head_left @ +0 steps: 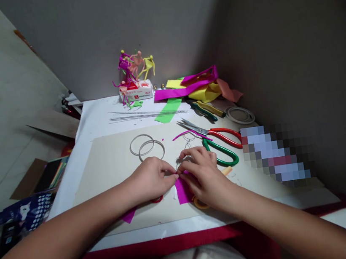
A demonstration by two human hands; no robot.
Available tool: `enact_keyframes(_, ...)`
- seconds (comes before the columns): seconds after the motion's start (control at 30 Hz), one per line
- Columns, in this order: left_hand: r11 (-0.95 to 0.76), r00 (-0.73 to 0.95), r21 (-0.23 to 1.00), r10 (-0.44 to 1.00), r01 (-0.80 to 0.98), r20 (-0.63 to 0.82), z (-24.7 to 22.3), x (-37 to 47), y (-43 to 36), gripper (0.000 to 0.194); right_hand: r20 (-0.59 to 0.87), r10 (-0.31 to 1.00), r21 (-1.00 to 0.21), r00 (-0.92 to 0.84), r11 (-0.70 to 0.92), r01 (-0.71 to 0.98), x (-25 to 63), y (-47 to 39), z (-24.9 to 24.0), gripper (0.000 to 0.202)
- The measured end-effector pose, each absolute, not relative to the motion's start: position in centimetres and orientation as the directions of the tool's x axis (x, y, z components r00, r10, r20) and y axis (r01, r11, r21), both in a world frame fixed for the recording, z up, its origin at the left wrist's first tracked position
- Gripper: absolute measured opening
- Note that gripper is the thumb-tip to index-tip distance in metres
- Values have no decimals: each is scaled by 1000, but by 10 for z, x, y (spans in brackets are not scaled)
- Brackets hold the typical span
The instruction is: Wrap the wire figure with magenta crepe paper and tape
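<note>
Where both hands meet, a thin wire is pinched

Because the thin wire [177, 163] shows as little more than a dark line, it is judged to be very light, springy and easily bent or kinked. It is best taken close to the spot being worked, between thumb and forefinger, with little force. The magenta paper strip [184, 192] is judged to be soft, weightless and readily torn or creased; it is best gripped flat, near an edge, without a sharp tug.

The left hand [156, 176] is closed to a narrow pinch, and the right hand [200, 172] is narrowed likewise from the other side, the fingertips nearly touching. A small bit of magenta is seen between them; whether it is joined to the strip cannot be told. The wire is placed at the fingertips and just beyond them, while the strip is laid below, toward the near edge of the bench [58, 207], and is partly covered by the right hand.

Just beyond the right hand, twisted wire [188, 139] is seen beside a slim magenta length [182, 135]. Whether it is connected to the pinched piece is hidden. Red-and-green-handled scissors [203, 131] are set close by, past the right hand.
</note>
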State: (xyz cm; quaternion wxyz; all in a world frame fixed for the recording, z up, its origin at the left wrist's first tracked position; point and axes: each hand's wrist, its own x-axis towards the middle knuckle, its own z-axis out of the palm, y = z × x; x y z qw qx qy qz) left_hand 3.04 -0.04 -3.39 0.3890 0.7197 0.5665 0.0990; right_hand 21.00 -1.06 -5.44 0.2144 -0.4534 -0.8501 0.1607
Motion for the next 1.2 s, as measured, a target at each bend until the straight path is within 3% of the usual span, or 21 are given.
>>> enact_keyframes(0.67, -57, 297, 644, 916, 763, -270, -37, 35, 2, 21, 158, 884, -486, -439, 457, 745, 211, -21, -54, 16)
enact_keyframes(1.2, -118, 342, 640, 909, 759, -238, -37, 37, -1, 22, 29, 909, -473, -415, 378, 796, 217, -40, -51, 29)
